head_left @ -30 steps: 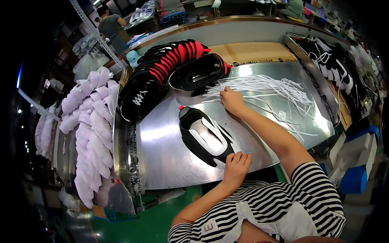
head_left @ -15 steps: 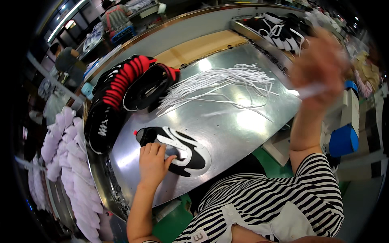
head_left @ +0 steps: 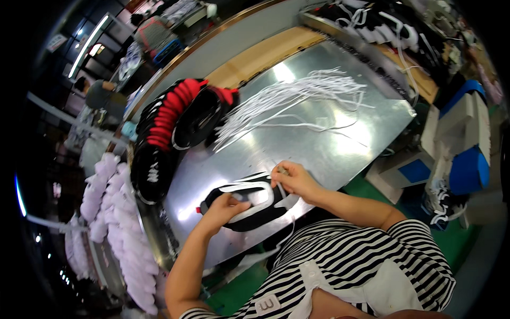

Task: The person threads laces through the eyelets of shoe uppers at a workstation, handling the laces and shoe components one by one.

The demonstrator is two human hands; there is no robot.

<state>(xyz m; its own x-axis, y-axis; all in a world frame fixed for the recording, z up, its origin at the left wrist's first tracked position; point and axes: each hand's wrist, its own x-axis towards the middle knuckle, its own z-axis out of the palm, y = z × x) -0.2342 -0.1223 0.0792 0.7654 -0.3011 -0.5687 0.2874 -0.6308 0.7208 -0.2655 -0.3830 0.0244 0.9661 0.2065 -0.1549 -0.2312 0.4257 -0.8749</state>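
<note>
On a smooth, shiny metal tabletop (head_left: 260, 151), glare is thrown back in bright patches, and its far side is lined by a tan board (head_left: 265, 56). Beneath it, a green floor (head_left: 234, 297) is seen, and in the dim room behind, seated co-workers (head_left: 154, 34) are placed. To the left, soft, pale padded pieces (head_left: 125, 239) are heaped in overlapping rows; on the tabletop, black-and-red shoe uppers (head_left: 167, 114) are nested in a curved row beside a loose fan of thin white laces (head_left: 297, 95). Near the front edge, a single shoe upper (head_left: 257, 219) is laid, black with curved white overlays, an elongated opening and a red tab at the heel. It is grasped at the heel end by the left hand (head_left: 220, 210), while at the toe end a white lace (head_left: 293, 226) is pinched between the fingertips of the right hand (head_left: 295, 183).
</note>
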